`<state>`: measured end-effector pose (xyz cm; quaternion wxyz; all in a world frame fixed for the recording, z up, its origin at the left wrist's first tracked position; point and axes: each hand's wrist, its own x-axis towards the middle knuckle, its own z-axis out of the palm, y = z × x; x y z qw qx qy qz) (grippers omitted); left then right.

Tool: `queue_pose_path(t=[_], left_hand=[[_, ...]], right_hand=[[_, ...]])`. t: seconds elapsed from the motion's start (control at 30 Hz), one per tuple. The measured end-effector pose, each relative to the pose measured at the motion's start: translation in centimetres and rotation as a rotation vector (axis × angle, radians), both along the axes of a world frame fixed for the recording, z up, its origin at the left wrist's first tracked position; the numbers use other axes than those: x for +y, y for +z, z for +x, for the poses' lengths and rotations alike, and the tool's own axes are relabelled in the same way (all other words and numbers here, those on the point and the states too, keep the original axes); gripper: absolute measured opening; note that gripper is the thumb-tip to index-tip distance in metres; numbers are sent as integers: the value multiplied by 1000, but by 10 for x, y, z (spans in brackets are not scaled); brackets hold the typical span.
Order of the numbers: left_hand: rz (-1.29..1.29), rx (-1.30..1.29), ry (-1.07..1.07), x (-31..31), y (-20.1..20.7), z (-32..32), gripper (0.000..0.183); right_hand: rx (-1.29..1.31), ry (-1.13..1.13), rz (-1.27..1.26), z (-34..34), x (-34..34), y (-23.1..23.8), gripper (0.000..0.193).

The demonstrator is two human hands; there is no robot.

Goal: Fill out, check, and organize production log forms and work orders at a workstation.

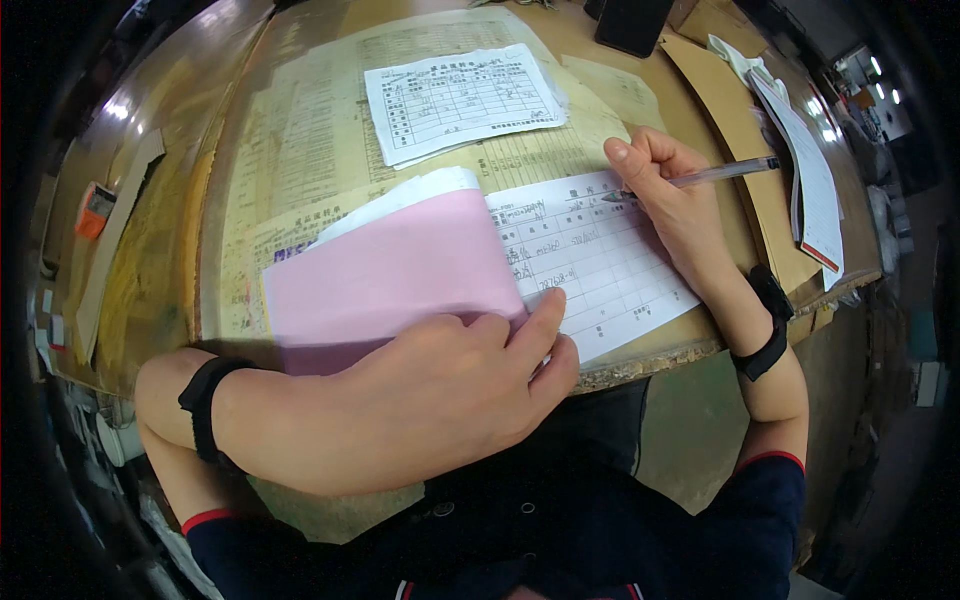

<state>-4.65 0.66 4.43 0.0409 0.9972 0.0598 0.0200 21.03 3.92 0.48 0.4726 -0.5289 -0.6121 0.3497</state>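
Observation:
A printed form with handwriting lies on the table at the front, partly under a folded-back pink sheet. My left hand rests across the lower edge of the pink sheet. Its index finger is stretched out onto the form beside a handwritten line, with the thumb apart and nearer to me; its other fingertips are hidden. Between the fingers of my right hand is a pen, its tip close to the top of the form. The heel of that hand lies near the form's right edge.
Beyond the pink sheet lies a small stack of filled-in slips on yellowed sheets. Brown cardboard and a paper bundle are at the right, a dark phone-like object at the back. An orange object sits far left.

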Motion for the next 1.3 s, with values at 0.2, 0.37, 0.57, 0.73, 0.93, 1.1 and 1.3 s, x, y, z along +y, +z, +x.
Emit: queue_pose_path(t=[0.2, 0.37, 0.57, 0.73, 0.93, 1.1, 1.3], left_hand=[[-2, -9, 2, -1, -2, 1, 46], [9, 23, -10, 1, 2, 0, 48], [14, 18, 8, -1, 2, 1, 47], [16, 4, -1, 0, 1, 1, 47], [1, 11, 3, 0, 1, 1, 48], [-3, 22, 5, 0, 2, 1, 48], [-1, 25, 6, 0, 1, 2, 47]], right_hand=[[-27, -3, 23, 1, 0, 0, 43], [-13, 14, 5, -1, 0, 4, 44], [-31, 19, 11, 0, -1, 4, 44], [-28, 29, 12, 0, 0, 3, 43], [-57, 18, 32, -1, -1, 4, 42], [-51, 23, 19, 0, 0, 4, 43], [-61, 2, 47, 2, 2, 1, 43]])
